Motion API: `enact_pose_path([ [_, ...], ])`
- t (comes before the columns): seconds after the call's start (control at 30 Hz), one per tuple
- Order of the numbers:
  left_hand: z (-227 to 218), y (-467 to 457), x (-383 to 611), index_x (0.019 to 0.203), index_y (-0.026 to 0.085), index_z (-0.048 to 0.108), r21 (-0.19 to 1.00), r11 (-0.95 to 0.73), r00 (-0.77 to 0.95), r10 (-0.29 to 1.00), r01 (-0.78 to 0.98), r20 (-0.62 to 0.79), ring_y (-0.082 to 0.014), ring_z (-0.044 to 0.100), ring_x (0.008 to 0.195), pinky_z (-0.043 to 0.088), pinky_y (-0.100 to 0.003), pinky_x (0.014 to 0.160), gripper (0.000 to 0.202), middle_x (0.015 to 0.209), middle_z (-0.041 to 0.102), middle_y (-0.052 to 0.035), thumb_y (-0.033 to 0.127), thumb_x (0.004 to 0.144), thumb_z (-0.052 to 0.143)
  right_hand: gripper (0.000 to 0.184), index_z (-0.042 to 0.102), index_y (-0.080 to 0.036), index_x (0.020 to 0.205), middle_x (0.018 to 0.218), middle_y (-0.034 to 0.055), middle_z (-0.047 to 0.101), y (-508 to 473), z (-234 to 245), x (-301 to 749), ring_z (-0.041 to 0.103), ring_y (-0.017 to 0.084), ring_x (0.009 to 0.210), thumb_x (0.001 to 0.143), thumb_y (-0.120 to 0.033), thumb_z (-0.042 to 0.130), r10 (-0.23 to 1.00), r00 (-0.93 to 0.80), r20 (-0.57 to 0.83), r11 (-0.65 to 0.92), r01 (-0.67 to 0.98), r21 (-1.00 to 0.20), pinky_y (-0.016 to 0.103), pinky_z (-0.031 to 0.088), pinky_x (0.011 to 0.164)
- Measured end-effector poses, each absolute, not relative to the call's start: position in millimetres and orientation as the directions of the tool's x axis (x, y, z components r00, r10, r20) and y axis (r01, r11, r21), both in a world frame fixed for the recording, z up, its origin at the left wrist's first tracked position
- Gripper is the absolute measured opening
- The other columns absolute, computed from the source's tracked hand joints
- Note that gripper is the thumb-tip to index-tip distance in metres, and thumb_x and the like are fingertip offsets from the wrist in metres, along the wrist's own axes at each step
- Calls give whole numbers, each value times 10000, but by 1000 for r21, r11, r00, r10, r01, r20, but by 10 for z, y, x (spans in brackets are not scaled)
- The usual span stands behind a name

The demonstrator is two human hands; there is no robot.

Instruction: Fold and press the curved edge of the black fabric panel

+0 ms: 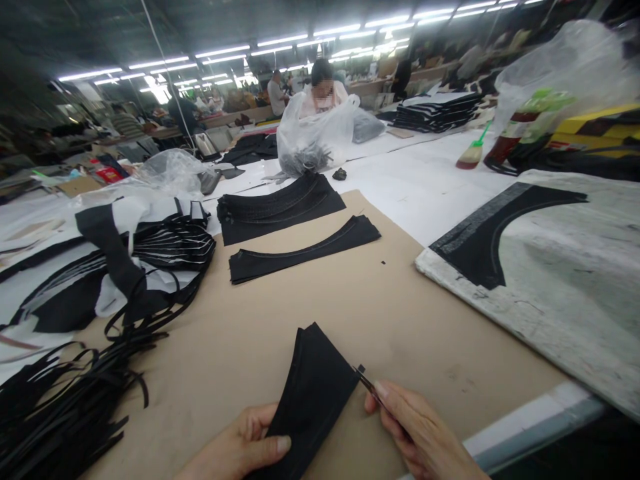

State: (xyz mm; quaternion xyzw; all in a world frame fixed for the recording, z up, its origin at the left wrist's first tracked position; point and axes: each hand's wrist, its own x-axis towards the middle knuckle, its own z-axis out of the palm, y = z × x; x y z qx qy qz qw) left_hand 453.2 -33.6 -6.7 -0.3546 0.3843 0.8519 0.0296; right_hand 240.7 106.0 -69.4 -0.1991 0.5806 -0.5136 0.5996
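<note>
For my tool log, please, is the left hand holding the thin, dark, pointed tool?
No, the tool is in the right hand.

a person [341, 92] behind a clear plastic bag [315, 130], a green-tipped bottle [469, 157], rows of lit ceiling tubes [223, 51]

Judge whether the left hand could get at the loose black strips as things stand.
Probably yes, though the left hand would first have to release the black fabric piece; only brown surface shows between that hand and the black strips.
</note>
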Motion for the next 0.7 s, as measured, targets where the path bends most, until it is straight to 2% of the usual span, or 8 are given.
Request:
enact_pose_path([
  [0.37, -89, -318, 4537, 1079, 145, 699, 641, -693, -746, -223, -332, -627, -116, 564, 607, 455, -191, 581, 597, 787, 671, -61, 424, 584, 879, 763, 506, -186, 899, 550, -102, 242, 1040, -577, 2408, 121, 28, 417, 682, -914, 438, -828, -209, -520, 451, 303, -840, 160, 70, 369],
  [0.7, -104, -318, 4553, 1080, 161, 701, 648, -694, -754, -233, -313, -614, -98, 554, 607, 432, -166, 559, 546, 744, 660, -48, 411, 623, 862, 698, 518, -192, 857, 554, -84, 226, 1040, -511, 2404, 157, 41, 429, 722, -876, 470, -823, -226, -521, 451, 298, -842, 168, 69, 382],
])
